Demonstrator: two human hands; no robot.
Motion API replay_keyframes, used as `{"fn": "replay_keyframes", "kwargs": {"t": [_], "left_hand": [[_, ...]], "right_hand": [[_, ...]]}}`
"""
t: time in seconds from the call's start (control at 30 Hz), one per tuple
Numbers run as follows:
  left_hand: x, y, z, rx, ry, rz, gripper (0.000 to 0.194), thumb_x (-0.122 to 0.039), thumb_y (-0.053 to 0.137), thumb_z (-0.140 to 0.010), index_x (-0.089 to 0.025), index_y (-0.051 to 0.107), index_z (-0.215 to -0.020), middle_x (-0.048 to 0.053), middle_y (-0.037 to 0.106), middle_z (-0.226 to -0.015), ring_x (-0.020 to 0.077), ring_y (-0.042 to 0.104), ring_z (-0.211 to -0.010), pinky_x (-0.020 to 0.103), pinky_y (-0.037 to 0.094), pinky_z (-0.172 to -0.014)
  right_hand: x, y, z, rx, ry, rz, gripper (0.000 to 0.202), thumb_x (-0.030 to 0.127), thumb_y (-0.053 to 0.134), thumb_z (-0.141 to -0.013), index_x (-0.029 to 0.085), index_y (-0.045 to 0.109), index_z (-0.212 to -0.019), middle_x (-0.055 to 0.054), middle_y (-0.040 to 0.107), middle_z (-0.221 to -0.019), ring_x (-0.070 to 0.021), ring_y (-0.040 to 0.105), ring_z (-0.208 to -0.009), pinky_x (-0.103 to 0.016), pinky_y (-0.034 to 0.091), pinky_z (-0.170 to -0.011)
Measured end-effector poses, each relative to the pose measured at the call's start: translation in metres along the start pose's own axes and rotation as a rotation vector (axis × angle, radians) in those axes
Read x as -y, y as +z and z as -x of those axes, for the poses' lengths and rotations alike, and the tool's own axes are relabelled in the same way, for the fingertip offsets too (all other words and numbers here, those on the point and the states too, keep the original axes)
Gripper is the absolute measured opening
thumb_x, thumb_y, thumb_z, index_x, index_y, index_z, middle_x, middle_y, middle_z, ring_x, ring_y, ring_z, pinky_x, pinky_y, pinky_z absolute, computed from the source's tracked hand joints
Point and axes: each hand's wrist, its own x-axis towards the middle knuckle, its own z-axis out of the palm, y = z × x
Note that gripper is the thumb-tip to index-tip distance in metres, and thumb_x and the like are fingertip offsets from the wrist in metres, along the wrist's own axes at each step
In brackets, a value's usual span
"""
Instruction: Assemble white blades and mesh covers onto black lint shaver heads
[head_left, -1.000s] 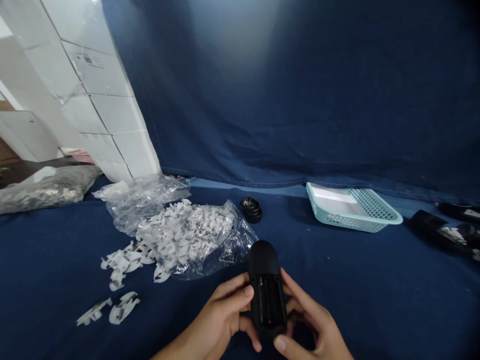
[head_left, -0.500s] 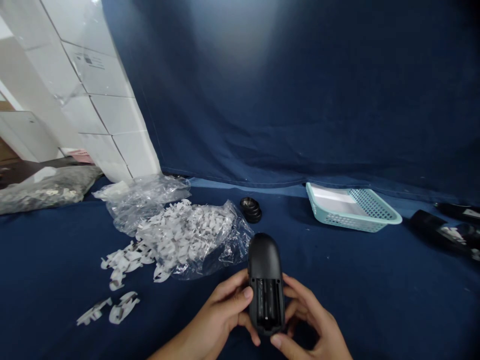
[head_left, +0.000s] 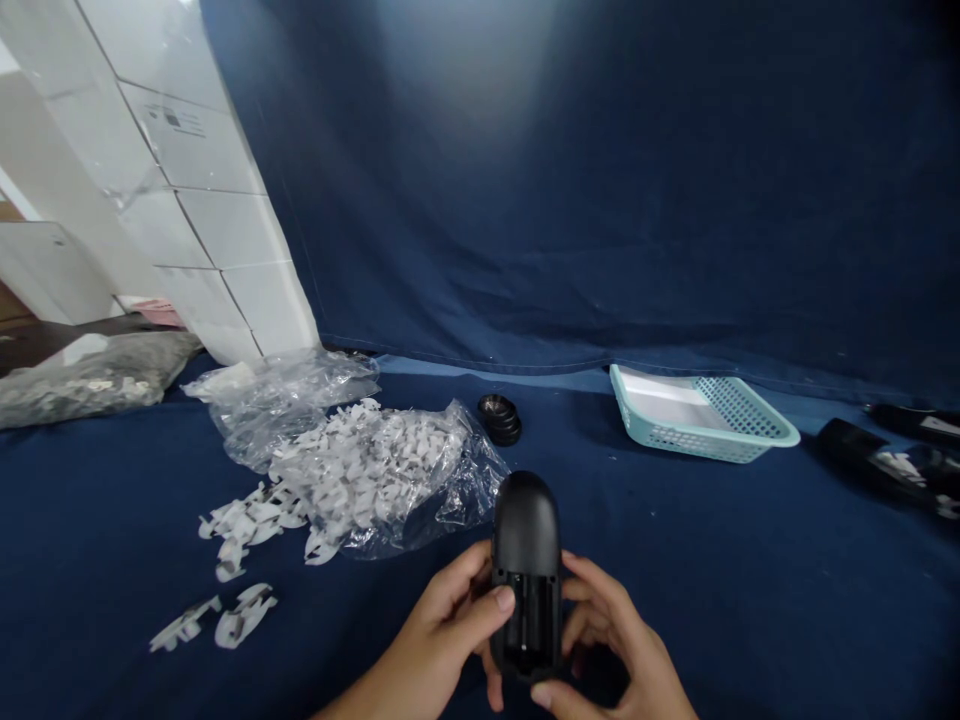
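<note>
A black rounded device (head_left: 528, 525) is held upright at the bottom centre, its open slotted compartment facing me. My left hand (head_left: 457, 630) grips its left side, the thumb lying over the compartment's edge. Around the right side and lower end curl the fingers of my right hand (head_left: 619, 640). To the left, small white plastic parts (head_left: 367, 465) fill and spill from a clear plastic bag (head_left: 469, 500). Two white parts (head_left: 244, 615) lie apart from the pile. Beyond the device sits a stack of black round pieces (head_left: 500, 418).
A light green basket (head_left: 675, 440) holding white sheets stands at the back right. Black items (head_left: 862, 455) lie at the far right. Another filled bag (head_left: 105, 380) is at the far left, near stacked white boxes (head_left: 240, 225). A blue cloth (head_left: 600, 180) hangs behind.
The device has tilted and shifted slightly down in my hands. My left thumb has moved right, further over the compartment. My right thumb has slid slightly left and down.
</note>
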Motion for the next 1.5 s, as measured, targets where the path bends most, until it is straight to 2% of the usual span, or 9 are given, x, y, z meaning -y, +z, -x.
{"fn": "replay_keyframes", "kwargs": {"t": [0.13, 0.33, 0.53, 0.73, 0.87, 1.03, 1.2, 1.33, 1.5], "left_hand": [[0.000, -0.001, -0.001, 0.036, 0.010, -0.032, 0.045, -0.041, 0.064, -0.086, -0.016, 0.058, -0.122, 0.006, 0.061, -0.082, 0.0139, 0.061, -0.062, 0.019, 0.051, -0.045], [-0.001, 0.000, 0.001, 0.013, -0.026, -0.072, 0.048, -0.043, 0.063, -0.087, -0.017, 0.055, -0.126, 0.006, 0.060, -0.085, 0.0117, 0.059, -0.059, 0.017, 0.047, -0.042], [-0.001, -0.001, -0.001, 0.034, -0.007, -0.086, 0.050, -0.045, 0.062, -0.087, -0.017, 0.055, -0.128, 0.006, 0.060, -0.082, 0.0112, 0.057, -0.058, 0.016, 0.047, -0.042], [-0.003, 0.000, -0.001, 0.038, -0.040, -0.052, 0.049, -0.041, 0.063, -0.087, -0.016, 0.055, -0.128, 0.009, 0.062, -0.087, 0.0142, 0.061, -0.063, 0.016, 0.046, -0.042], [-0.004, 0.000, 0.000, 0.052, -0.013, -0.019, 0.045, -0.039, 0.062, -0.088, -0.014, 0.057, -0.125, 0.010, 0.064, -0.084, 0.0169, 0.063, -0.067, 0.021, 0.051, -0.048], [-0.003, -0.001, -0.002, 0.078, -0.001, -0.023, 0.043, -0.038, 0.063, -0.087, -0.013, 0.059, -0.122, 0.012, 0.065, -0.093, 0.0162, 0.064, -0.067, 0.023, 0.052, -0.051], [-0.001, -0.005, -0.004, 0.114, 0.035, -0.041, 0.045, -0.042, 0.061, -0.088, -0.012, 0.058, -0.122, 0.014, 0.064, -0.101, 0.0179, 0.065, -0.072, 0.026, 0.054, -0.055], [0.005, -0.006, -0.009, 0.120, 0.102, -0.092, 0.043, -0.041, 0.059, -0.090, -0.012, 0.057, -0.121, 0.014, 0.063, -0.103, 0.0180, 0.065, -0.073, 0.025, 0.054, -0.052], [0.014, -0.002, -0.021, 0.117, 0.110, -0.109, 0.045, -0.044, 0.058, -0.088, -0.011, 0.056, -0.119, 0.013, 0.062, -0.099, 0.0174, 0.063, -0.071, 0.022, 0.053, -0.047]], "right_hand": [[0.004, 0.000, -0.002, 0.021, 0.024, -0.017, 0.083, 0.025, 0.076, -0.069, 0.043, 0.035, -0.139, -0.002, 0.066, -0.103, -0.0158, 0.063, -0.063, -0.028, 0.054, -0.054], [0.006, 0.000, -0.004, 0.042, 0.065, -0.023, 0.086, 0.026, 0.076, -0.070, 0.044, 0.032, -0.141, -0.002, 0.064, -0.103, -0.0153, 0.063, -0.064, -0.027, 0.054, -0.053], [0.004, -0.001, -0.003, 0.041, 0.091, -0.034, 0.092, 0.024, 0.075, -0.068, 0.038, 0.029, -0.146, -0.005, 0.062, -0.105, -0.0161, 0.063, -0.064, -0.029, 0.054, -0.054], [0.003, -0.004, -0.003, 0.065, 0.112, -0.017, 0.093, 0.024, 0.075, -0.069, 0.039, 0.027, -0.147, -0.006, 0.061, -0.106, -0.0168, 0.063, -0.064, -0.030, 0.055, -0.054], [-0.006, -0.006, -0.003, 0.089, 0.100, -0.019, 0.094, 0.029, 0.077, -0.068, 0.037, 0.028, -0.148, -0.007, 0.060, -0.103, -0.0171, 0.063, -0.064, -0.030, 0.056, -0.051], [-0.009, -0.008, 0.000, 0.085, 0.120, -0.009, 0.097, 0.025, 0.078, -0.069, 0.044, 0.024, -0.148, -0.003, 0.060, -0.102, -0.0145, 0.061, -0.061, -0.025, 0.053, -0.048], [-0.003, -0.012, -0.003, 0.099, 0.102, 0.046, 0.096, 0.018, 0.077, -0.069, 0.049, 0.026, -0.145, 0.002, 0.061, -0.096, -0.0112, 0.056, -0.057, -0.024, 0.050, -0.050], [0.006, -0.019, -0.012, 0.139, 0.160, 0.119, 0.087, 0.020, 0.076, -0.073, 0.040, 0.032, -0.145, 0.002, 0.062, -0.090, -0.0117, 0.053, -0.058, -0.026, 0.048, -0.053], [0.027, -0.026, -0.014, 0.144, 0.218, 0.158, 0.082, 0.021, 0.072, -0.076, 0.036, 0.030, -0.145, 0.000, 0.061, -0.101, -0.0126, 0.056, -0.065, -0.030, 0.049, -0.063]]}}
